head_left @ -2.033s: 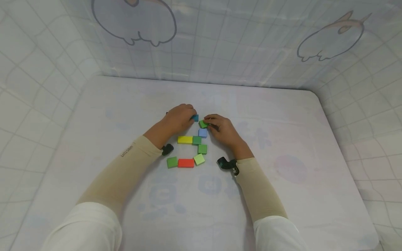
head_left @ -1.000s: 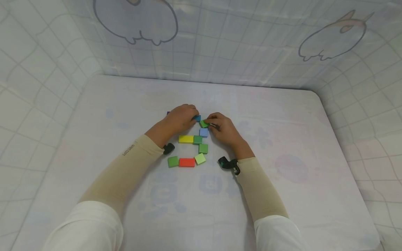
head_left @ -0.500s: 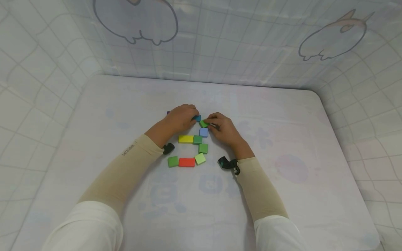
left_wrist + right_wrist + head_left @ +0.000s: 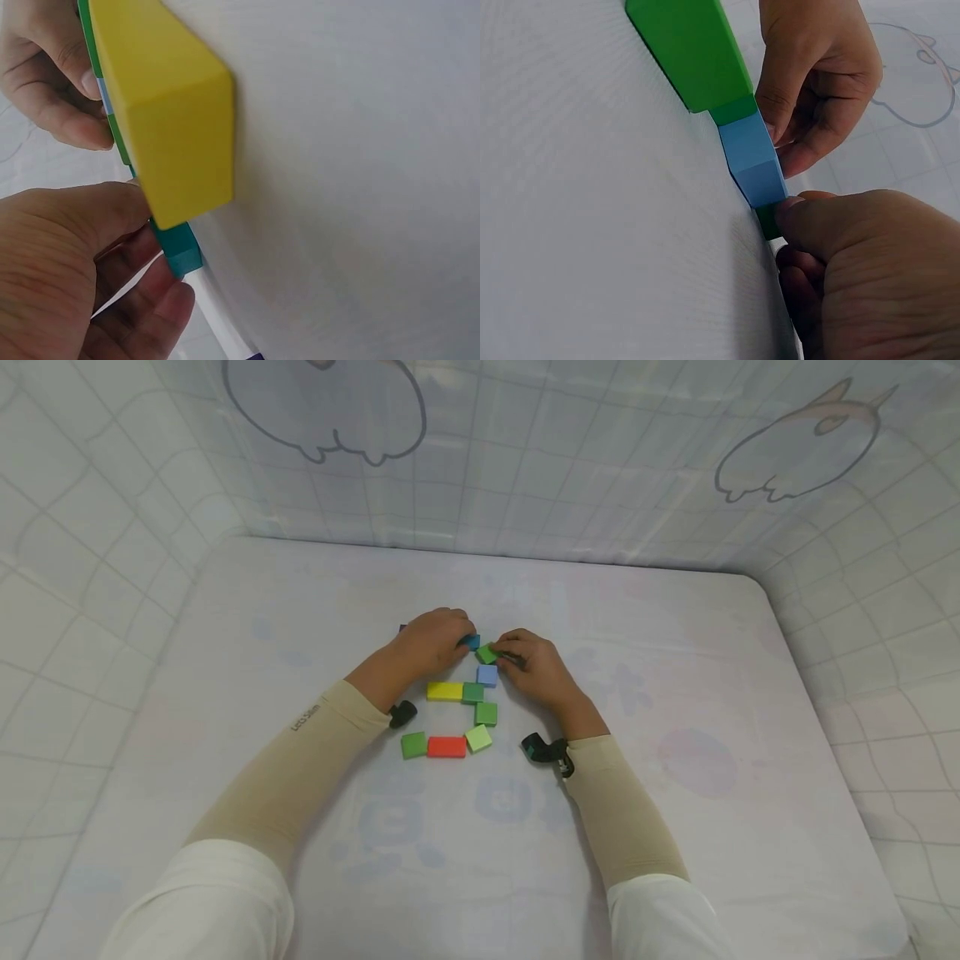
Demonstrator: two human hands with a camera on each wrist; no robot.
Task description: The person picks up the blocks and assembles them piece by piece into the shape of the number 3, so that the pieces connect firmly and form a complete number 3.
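Note:
My left hand (image 4: 435, 639) pinches a teal-blue block (image 4: 472, 642) between thumb and fingers; the same teal block (image 4: 180, 251) shows in the left wrist view. At the right, my right hand (image 4: 534, 667) holds a green block (image 4: 487, 653), set at an angle beside the teal one. Below them a light blue block (image 4: 487, 675) lies flat. Under it are a dark green block (image 4: 472, 693) with a yellow block (image 4: 445, 692) at its left, then another green block (image 4: 486, 714). A pale green block (image 4: 478, 738), a red block (image 4: 446, 747) and a green block (image 4: 413, 745) form the bottom row.
A dark purple block (image 4: 403, 628) is mostly hidden behind my left hand. Black wrist cameras (image 4: 402, 714) hang beside the forearms. The white covered table (image 4: 675, 652) meets a tile-patterned curtain (image 4: 570, 485) at the back.
Since two seconds ago, my left hand and the teal-blue block have shifted slightly right, closer to the angled green block. Over the last second both hands have stayed nearly still.

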